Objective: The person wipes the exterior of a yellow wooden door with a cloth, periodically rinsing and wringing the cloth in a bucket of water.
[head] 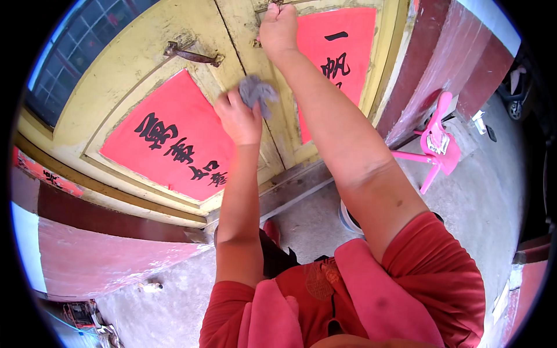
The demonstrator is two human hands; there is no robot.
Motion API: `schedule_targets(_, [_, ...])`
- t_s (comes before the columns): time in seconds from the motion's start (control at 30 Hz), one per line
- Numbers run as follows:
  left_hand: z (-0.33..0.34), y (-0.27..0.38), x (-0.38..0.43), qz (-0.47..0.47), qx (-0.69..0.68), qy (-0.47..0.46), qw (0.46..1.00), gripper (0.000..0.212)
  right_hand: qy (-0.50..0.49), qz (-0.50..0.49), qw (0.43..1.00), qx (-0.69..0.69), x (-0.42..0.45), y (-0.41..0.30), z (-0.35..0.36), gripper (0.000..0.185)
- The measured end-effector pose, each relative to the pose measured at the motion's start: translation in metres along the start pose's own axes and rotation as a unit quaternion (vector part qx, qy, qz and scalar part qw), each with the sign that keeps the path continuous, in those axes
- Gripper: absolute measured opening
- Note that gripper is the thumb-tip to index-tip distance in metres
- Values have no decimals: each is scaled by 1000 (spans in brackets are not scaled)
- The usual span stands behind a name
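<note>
A yellow wooden double door (191, 24) stands before me, its two leaves meeting at a narrow seam. My left hand (239, 117) grips a crumpled grey cloth (256, 93), which is slightly blurred and lies against the door close to the seam. Higher up, my right hand (280, 32) is closed around the right leaf's metal door handle (256, 43), mostly hidden by the fingers. On the left leaf, a rusty metal pull handle (193, 54) is in plain sight. Red paper sheets with black brush writing cover the left panel (174, 139) and the right panel (361, 65).
A pink plastic chair (444, 152) with something whitish on its seat stands to the right. Partly behind my right arm is a white bucket (347, 217) on the concrete floor (304, 213). A raised threshold (296, 185) runs below the door. Machinery (80, 314) sits at lower left.
</note>
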State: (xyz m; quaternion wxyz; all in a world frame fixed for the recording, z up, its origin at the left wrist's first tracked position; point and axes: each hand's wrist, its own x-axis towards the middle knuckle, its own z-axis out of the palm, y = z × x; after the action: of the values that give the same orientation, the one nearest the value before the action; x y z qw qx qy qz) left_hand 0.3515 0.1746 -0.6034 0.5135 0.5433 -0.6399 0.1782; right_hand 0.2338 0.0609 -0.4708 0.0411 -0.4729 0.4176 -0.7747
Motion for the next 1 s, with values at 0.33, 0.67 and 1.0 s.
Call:
schedule_targets(0.33, [8,-1,16,67,45,30,996,65,-8,17,1000,13,-5,-2,-6,30])
schedule_targets(0.67, [52,-47,-132,-27,56,-206,977,65,5,-20,999,37,1,2,5,27])
schedule_targets(1.0, [-74,38,69,185,-34,85,978,57,-3,17,1000,-3,6,21,2,25])
